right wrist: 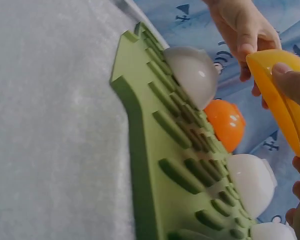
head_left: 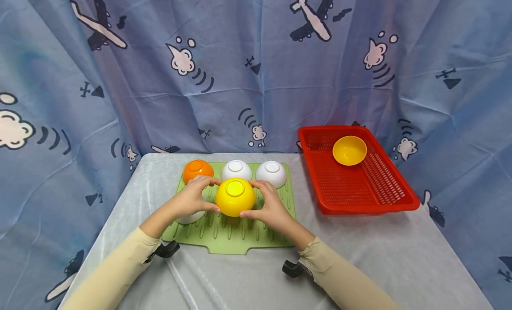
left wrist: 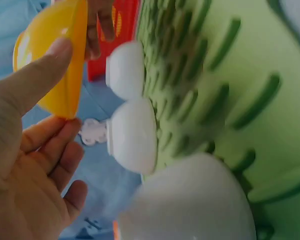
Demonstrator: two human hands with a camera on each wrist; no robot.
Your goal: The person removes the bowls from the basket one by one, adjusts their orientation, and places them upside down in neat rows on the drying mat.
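Note:
A yellow bowl (head_left: 235,203), bottom up, is raised over the green drying mat (head_left: 228,245). My left hand (head_left: 192,200) grips its left side, with the thumb (left wrist: 55,55) on the outer wall and fingertips at the rim. From the other side my right hand (head_left: 271,208) pinches it likewise, its thumb (right wrist: 290,82) on the wall. Upside down on the mat's far part stand an orange bowl (head_left: 198,168) and two white bowls, one in the middle (head_left: 236,168) and one at the right (head_left: 273,174). Another white bowl (head_left: 191,218) is partly hidden under my left hand.
A red plastic basket (head_left: 368,208) stands at the right of the table, a second yellow bowl (head_left: 350,151) lying open side up in its far part. Grey cloth (head_left: 256,283) covers the table. A blue printed curtain (head_left: 224,79) hangs behind it.

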